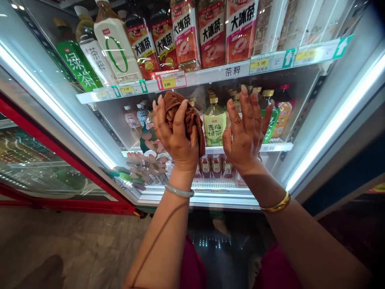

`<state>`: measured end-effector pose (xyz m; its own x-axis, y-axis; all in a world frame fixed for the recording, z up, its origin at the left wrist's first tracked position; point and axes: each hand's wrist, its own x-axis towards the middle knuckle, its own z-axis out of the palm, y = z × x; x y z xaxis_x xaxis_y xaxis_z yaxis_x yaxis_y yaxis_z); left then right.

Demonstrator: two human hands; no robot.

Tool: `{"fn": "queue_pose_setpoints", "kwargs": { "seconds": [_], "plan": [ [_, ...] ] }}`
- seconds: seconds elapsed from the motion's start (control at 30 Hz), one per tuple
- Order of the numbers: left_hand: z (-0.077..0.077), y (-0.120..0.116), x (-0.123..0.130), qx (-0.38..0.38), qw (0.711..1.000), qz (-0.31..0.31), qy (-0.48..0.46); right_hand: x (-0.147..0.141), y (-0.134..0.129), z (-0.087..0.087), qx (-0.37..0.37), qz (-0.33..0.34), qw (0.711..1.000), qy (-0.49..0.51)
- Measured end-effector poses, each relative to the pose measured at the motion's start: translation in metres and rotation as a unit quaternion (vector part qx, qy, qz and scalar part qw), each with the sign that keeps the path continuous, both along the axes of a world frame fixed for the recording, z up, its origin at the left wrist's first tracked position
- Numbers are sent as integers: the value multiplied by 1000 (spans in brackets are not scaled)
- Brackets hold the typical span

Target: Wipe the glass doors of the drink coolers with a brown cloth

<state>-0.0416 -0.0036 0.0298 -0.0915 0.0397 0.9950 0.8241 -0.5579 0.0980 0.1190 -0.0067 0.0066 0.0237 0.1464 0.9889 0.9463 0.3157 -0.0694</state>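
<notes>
A bunched brown cloth [198, 126] is gripped in my left hand [180, 138], its fingers curled round it and one end hanging down on the right. A pale bangle circles that wrist. My right hand [245, 132] is raised with fingers spread and holds nothing; whether it touches the glass I cannot tell. Both hands are in front of a lit drinks fridge. Between them, behind, stands a pale green tea bottle [214, 124]. A green bottle [270, 114] is partly hidden by my right hand. Flower decals [147, 164] show below and left of the cloth.
The upper shelf edge [210, 74] carries price tags, with big iced tea bottles [212, 34] above it. Small dark bottles [216, 166] line the bottom. To the left is a red-framed cooler [105, 184]; bright light strips [337, 116] flank the shelves.
</notes>
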Motion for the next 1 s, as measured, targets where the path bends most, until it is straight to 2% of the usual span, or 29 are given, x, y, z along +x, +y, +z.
{"fn": "queue_pose_setpoints", "kwargs": {
  "seconds": [0.07, 0.17, 0.23, 0.33, 0.43, 0.5, 0.57, 0.7, 0.77, 0.8, 0.87, 0.93, 1.0],
  "plan": [
    [-13, -2, 11, 2, 1000, 0, -1, 0, 1, 0, -12, 3, 1000, 2],
    [-37, -6, 32, -4, 998, -7, 57, 1, 3, 0, -4, 13, 1000, 9],
    [-43, -7, 36, -14, 995, -9, 96, 2, 4, -1, 13, 24, 1000, 6],
    [-28, -5, 21, -22, 994, -10, 110, 2, 3, -1, 32, 27, 999, -6],
    [-4, -2, -8, -1, 1000, 11, -1, 2, 2, -1, 39, 3, 999, -19],
    [0, 0, -21, 7, 997, 21, -73, 3, 3, -1, 34, -10, 999, -21],
    [-13, 0, -23, -6, 998, 22, -64, 3, 3, -1, 22, -17, 999, -17],
    [-61, -6, -5, -26, 999, 19, 44, 1, 2, -1, 22, -1, 1000, -12],
    [-75, -6, -3, -18, 993, -6, 121, 0, 2, -1, 9, 6, 1000, -1],
    [-76, -6, -6, -16, 986, -18, 168, 0, 1, -1, 0, 8, 1000, 5],
    [-69, -3, -22, -17, 975, -28, 219, 1, 1, 0, -17, 15, 1000, 16],
    [-55, 0, -42, -20, 987, -11, 157, 2, 0, 1, -31, 21, 999, 22],
    [-43, 2, -57, -19, 999, 24, 36, -1, -1, 1, -40, 25, 999, 26]
  ]
}}
